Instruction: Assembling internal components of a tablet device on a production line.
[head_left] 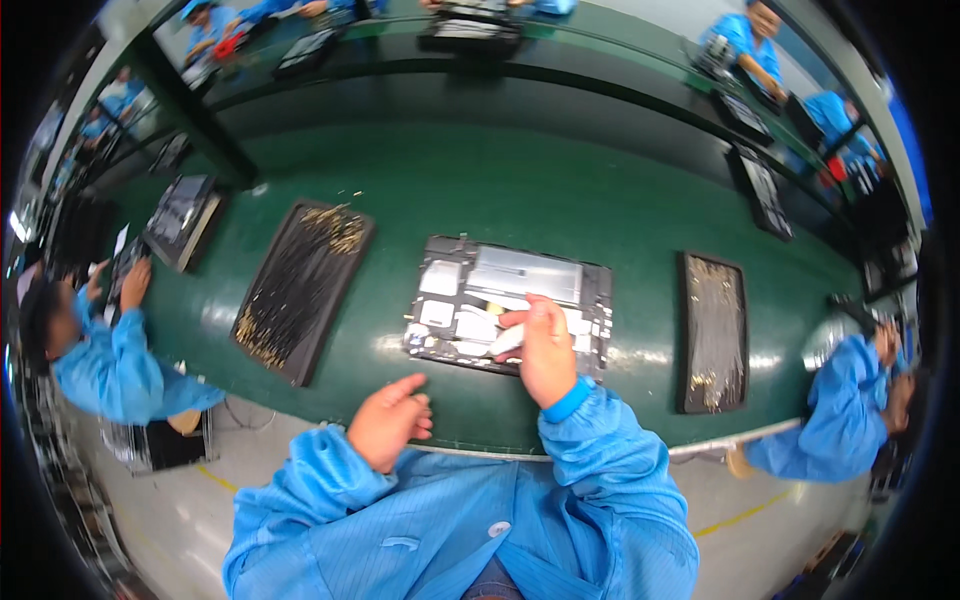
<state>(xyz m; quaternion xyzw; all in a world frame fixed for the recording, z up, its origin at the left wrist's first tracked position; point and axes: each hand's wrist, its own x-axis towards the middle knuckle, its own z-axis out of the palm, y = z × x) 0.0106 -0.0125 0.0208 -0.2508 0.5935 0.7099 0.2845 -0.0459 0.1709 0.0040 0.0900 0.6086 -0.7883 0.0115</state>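
Note:
An opened tablet-like device [525, 275] lies on the green bench in front of me, its silver battery plates, black boards and white parts exposed. My right hand [547, 350], with a blue band at the wrist, is over its near middle. The fingers are closed on a small white object [507, 341], whose tip points down and left at the device; its exact kind is partly hidden. Near the bench's front edge, left of the device and apart from it, my left hand [390, 420] has loosely bent fingers, thumb apart, with nothing seen in it.
A dark tray [292, 300] of black cables with gold ends stands to the left. Another tray [714, 330] of grey cables is on the right. More devices [182, 222] are stacked at far left. Co-workers in blue sit at both sides and beyond the dark conveyor [470, 100].

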